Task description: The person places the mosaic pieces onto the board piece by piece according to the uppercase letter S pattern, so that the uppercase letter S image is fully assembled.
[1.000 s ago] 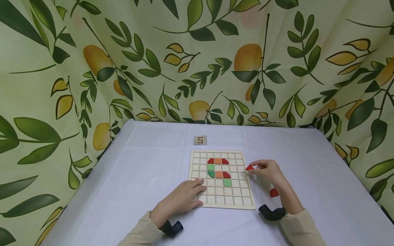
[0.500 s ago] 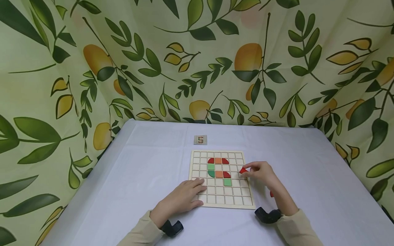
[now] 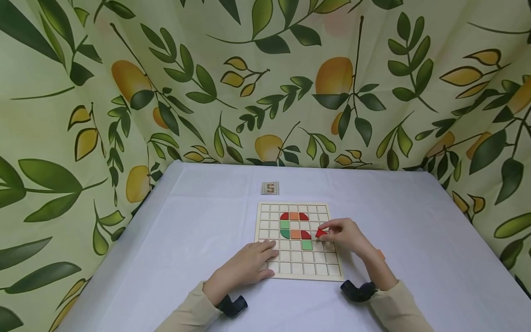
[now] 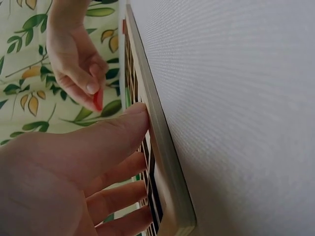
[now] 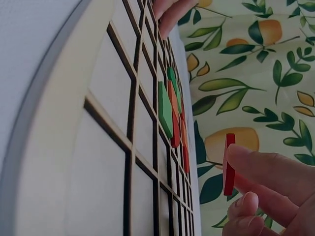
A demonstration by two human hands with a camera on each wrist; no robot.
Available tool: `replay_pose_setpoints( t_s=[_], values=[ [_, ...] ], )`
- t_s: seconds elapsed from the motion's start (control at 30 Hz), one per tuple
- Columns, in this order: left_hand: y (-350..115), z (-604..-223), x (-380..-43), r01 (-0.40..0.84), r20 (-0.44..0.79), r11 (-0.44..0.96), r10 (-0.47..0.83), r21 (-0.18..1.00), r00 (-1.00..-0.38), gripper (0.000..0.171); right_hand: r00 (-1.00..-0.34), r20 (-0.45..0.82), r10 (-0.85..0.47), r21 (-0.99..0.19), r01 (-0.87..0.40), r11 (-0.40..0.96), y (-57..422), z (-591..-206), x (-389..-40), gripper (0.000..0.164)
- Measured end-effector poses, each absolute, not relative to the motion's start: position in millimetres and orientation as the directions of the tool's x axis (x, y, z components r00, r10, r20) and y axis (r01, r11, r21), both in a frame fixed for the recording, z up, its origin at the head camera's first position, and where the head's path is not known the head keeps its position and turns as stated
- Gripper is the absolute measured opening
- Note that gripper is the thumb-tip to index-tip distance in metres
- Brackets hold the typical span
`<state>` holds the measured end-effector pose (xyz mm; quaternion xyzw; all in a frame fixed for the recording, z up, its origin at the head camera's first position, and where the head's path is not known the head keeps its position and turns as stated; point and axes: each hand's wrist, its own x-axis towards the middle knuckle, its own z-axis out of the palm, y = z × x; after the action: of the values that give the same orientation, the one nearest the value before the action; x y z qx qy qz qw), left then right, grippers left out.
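Observation:
A wooden grid board [image 3: 290,270] lies on the white table, with red, orange and green tiles set in an S-like curve. Among them are a light green square tile [image 3: 306,245] and an orange square tile [image 3: 293,216]. My left hand [image 3: 247,263] rests on the board's left edge, fingers spread and holding nothing. In the left wrist view its thumb touches the rim. Above the board's right half, my right hand [image 3: 345,236] pinches a red tile [image 5: 229,164] between thumb and fingers. That tile is apart from the grid.
A small pattern card [image 3: 270,188] lies behind the board. An orange piece [image 3: 380,254] is partly hidden by the right forearm. Black wrist devices [image 3: 358,291] sit at both wrists. A leaf-print curtain [image 3: 265,92] stands behind the table.
My right hand has moved left from beside the board to over its right half, carrying the red tile. The red piece by the forearm is now hidden. My left hand has stayed put.

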<state>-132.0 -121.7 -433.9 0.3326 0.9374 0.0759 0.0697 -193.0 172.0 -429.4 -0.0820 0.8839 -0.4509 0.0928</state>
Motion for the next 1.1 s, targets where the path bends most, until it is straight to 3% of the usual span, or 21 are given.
replay_pose_setpoints(
  t_s=[1.1],
  values=[
    [-121.7,-436.7,-133.4,0.608,-0.081,0.772,0.629,0.183,-0.774,0.05,-0.897,-0.053,-0.438,-0.836,-0.2,0.512,162.6,-441.8,-192.2,0.024]
  ],
)
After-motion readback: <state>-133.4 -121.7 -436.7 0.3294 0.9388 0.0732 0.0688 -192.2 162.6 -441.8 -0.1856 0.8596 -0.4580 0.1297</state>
